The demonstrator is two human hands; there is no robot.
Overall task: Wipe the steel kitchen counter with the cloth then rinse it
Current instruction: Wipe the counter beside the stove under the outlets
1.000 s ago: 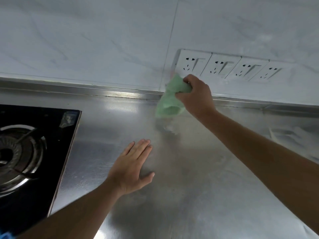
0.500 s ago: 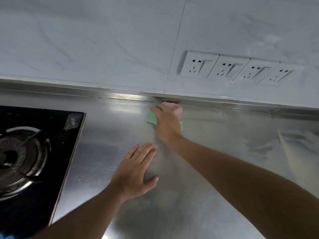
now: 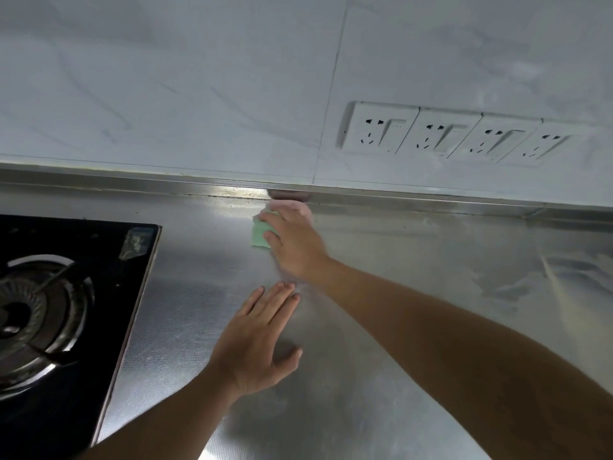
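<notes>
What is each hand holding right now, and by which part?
The right hand covers the green cloth on the counter, only one edge showing; the grip is too blurred to tell. The left hand lies flat on the counter, holding nothing.
</notes>
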